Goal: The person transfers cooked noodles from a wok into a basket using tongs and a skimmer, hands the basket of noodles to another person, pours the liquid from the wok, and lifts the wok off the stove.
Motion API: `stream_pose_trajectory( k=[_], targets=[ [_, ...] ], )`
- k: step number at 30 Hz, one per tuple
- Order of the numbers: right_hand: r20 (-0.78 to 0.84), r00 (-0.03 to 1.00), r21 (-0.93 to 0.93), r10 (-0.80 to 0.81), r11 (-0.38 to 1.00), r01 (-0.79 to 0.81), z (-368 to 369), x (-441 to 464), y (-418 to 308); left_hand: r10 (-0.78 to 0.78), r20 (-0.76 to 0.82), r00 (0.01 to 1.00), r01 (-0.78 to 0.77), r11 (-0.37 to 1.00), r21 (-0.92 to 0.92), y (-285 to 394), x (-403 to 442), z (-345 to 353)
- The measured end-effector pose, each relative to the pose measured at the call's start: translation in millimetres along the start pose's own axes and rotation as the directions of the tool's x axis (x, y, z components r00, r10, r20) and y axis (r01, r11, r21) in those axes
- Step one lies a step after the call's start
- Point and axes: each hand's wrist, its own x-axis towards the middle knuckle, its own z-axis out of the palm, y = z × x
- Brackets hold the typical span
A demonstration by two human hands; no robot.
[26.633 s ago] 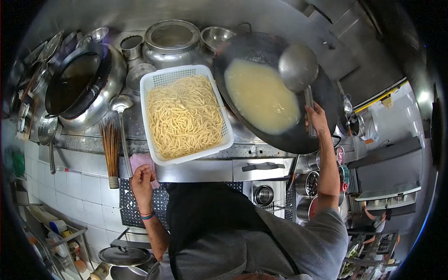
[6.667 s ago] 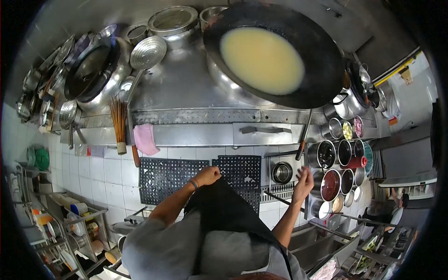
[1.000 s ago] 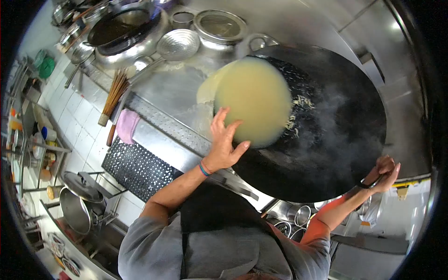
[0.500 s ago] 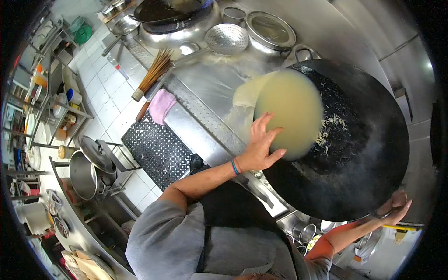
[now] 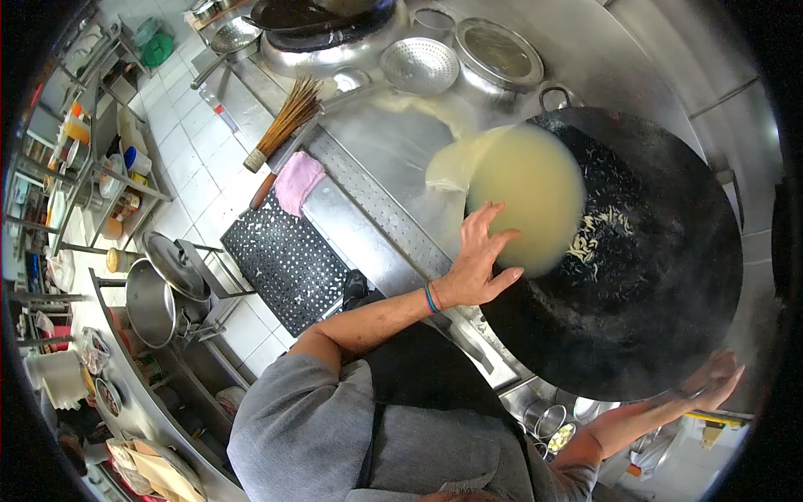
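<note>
A large black wok is tilted to the left, and cloudy yellowish liquid pours over its left rim onto the steel counter. Short noodle bits cling to its inner wall. My left hand lies against the wok's near-left edge, fingers spread, with nothing in it. At the wok's lower right, my right hand is closed round the wok's handle loop. Steam blurs the wok's lower right part.
A perforated skimmer, a lidded pot and a second wok stand at the back. A bamboo brush and pink cloth lie on the counter's edge. Behind left are a large open pot and shelves.
The view has turned and shifted, so the counter and wok sit further right. The liquid spills further across the counter. Both hands keep their places on the wok.
</note>
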Motion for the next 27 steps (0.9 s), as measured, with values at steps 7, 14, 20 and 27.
stream_pose_trajectory(
  k=[7, 14, 20, 27],
  targets=[
    [0.158, 0.977, 0.067, -0.143, 0.989, 0.134, -2, 5, 0, -0.037, -0.008, 0.999, 0.037, 0.998, -0.049, 2, 4, -3],
    [0.214, 0.966, 0.13, -0.144, 0.984, 0.118, 6, 8, -4, -0.026, -0.012, 1.0, 0.025, 0.999, -0.046, -1, 2, 0],
    [0.248, 0.961, 0.184, -0.124, 0.98, 0.079, 21, 4, -12, -0.034, -0.014, 0.999, 0.033, 0.996, -0.082, 1, 2, 0],
    [0.243, 0.958, 0.154, -0.153, 0.981, 0.118, 27, 2, -15, -0.04, -0.008, 0.999, 0.039, 0.996, -0.084, -2, -2, 1]
  ],
)
